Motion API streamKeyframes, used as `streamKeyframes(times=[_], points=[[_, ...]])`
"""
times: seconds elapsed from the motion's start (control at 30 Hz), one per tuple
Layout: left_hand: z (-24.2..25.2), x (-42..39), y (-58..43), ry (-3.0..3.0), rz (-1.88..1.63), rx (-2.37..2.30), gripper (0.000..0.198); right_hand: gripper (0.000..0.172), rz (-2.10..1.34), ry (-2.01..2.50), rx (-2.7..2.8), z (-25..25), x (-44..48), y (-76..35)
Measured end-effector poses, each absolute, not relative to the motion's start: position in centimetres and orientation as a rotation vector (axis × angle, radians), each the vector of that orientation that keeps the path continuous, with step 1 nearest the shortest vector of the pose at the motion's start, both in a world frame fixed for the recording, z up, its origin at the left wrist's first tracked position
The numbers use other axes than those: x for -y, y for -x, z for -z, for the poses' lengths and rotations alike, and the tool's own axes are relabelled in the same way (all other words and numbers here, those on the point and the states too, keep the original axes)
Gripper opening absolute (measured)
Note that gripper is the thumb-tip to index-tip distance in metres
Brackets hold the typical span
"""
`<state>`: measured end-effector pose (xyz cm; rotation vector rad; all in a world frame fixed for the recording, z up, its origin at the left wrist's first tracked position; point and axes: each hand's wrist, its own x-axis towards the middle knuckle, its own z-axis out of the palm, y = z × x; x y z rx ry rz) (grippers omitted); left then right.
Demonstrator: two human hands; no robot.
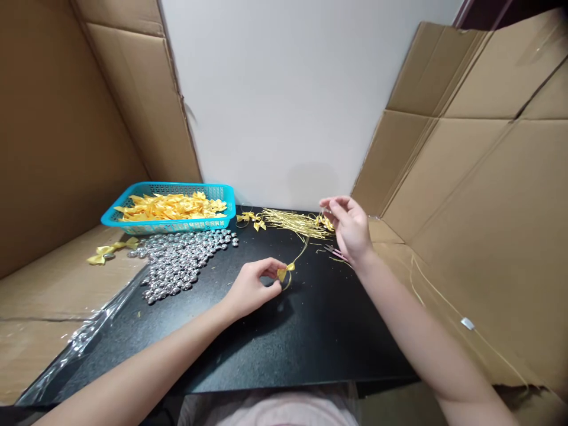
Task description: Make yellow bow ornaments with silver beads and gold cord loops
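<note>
Pale clothing (270, 409), then yellow bow (283, 274), seemingly satin.

Pale wall (284, 106) behind black tabletop (346, 337); brown cardboard panels (497, 189) on both sides

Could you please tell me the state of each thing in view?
Yellow ribbon bow: pinched in the left hand.
Right hand: raised, fingers bent, hold unclear.
Blue perforated plastic basket: upright, heaped with yellow bows.
Shiny silver rounded pieces: loose, spread out.
Thin gold strips: loosely piled.
Pink-handled metal tool: lying down.
</note>
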<state>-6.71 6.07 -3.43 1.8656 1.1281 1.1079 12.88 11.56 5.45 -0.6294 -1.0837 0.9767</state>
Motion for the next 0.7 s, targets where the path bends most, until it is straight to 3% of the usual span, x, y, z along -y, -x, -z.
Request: streamKeyframes(times=[0.17,0.47,0.63,0.7], points=[[3.8,-6.3,6.6,-1.707,-0.955,-1.051,0.013,0.011,-1.034,0.676,1.046,-9.0,-12.6,-13.9],[4.5,-8.0,8.0,-1.69,-1.024,-1.222,0.018,0.01,-1.244,0.583,1.215,-9.0,-9.9,-16.0],[1.4,-7.4,6.9,-2.09,-0.965,-1.157,0.03,0.009,-1.219,0.545,1.351,-11.7,-10.0,-15.2],[-0.7,-5.9,6.1,-2.137,-1.006,-1.108,0.017,0.012,-1.216,0.54,1.362,-12.4,-10.3,-15.0]])
